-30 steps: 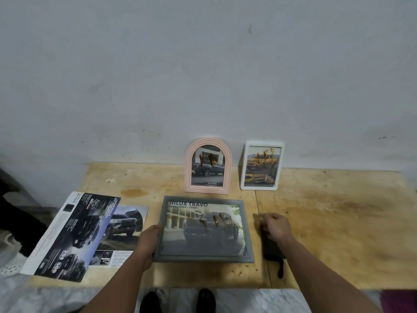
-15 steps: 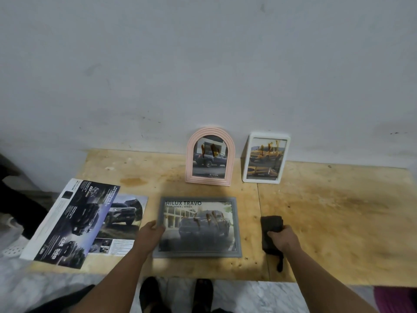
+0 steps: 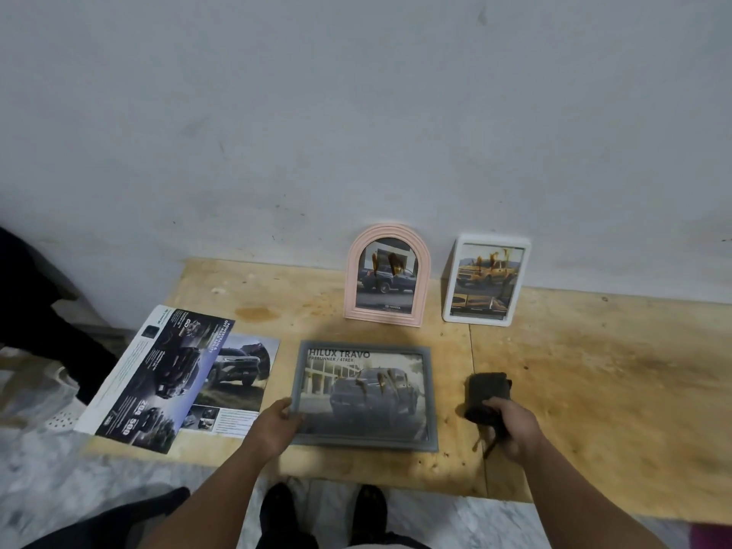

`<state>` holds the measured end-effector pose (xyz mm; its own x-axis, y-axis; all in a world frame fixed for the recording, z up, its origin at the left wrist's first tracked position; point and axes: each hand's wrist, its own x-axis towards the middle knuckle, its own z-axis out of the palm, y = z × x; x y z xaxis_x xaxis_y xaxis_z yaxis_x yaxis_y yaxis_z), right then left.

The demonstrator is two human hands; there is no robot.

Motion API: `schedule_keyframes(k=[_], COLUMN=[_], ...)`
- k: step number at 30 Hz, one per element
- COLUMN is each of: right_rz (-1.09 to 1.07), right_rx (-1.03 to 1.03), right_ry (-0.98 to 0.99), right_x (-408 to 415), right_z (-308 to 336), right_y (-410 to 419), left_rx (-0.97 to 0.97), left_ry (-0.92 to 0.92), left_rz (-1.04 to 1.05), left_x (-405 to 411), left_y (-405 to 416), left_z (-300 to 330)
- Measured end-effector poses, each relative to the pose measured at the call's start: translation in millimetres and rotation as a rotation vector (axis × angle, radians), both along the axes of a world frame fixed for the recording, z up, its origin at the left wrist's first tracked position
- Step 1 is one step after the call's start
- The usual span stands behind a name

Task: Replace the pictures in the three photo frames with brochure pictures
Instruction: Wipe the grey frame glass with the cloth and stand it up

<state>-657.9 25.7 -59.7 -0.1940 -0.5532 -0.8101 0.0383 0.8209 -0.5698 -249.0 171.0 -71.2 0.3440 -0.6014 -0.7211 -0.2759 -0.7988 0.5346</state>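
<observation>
A bare, makeshift indoor work corner: a stained plywood tabletop (image 3: 594, 370) pushed against a scuffed grey-white wall (image 3: 356, 112); marble-patterned floor (image 3: 47, 489) below; whether home or workshop cannot be told

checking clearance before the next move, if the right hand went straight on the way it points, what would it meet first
The right hand grips a dark cloth and points away toward the wall. Straight ahead lies bare wooden tabletop, then probably the white photo frame leaning at the wall, though depth is hard to judge.
</observation>
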Motion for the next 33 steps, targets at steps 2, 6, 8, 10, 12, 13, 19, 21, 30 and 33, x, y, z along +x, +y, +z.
schedule_keyframes(k=[2, 6, 8, 10, 12, 13, 19, 21, 30, 33], right_rz=[-0.025, -0.134, -0.155, -0.129, -0.091, -0.087, -0.087, -0.07, 0.538, 0.649], right_rx=[0.035, 0.071, 0.076, 0.085, 0.093, 0.09, 0.115, 0.094, -0.305, -0.383], right_ry=[-0.15, -0.504, -0.607, -0.655, -0.69, -0.717, -0.71, -0.652, 0.213, 0.218], right_x=[10, 40, 57, 74, 91, 100, 148, 164, 230, 242], right_z=[14, 33, 32, 32, 31, 31, 36, 33, 0, -7], right_y=[-2, 2, 8, 18, 30, 38, 89, 102, 97, 71], left_rx=[-0.013, -0.032, -0.041, -0.051, -0.073, -0.084, -0.183, -0.217, -0.422, -0.476], left_ry=[-0.022, -0.064, -0.094, -0.143, -0.182, -0.193, -0.293, -0.405, -0.654, -0.673], left_rz=[-0.028, -0.085, -0.125, -0.181, -0.238, -0.26, -0.4, -0.536, -0.897, -0.879], left_x=[-3, -3, 0, 4, 9, 12, 28, 35, 59, 59], left_y=[3, 5, 7, 11, 15, 17, 32, 30, 10, 14], left_z=[6, 17, 21, 22, 21, 20, -1, -11, -74, -83])
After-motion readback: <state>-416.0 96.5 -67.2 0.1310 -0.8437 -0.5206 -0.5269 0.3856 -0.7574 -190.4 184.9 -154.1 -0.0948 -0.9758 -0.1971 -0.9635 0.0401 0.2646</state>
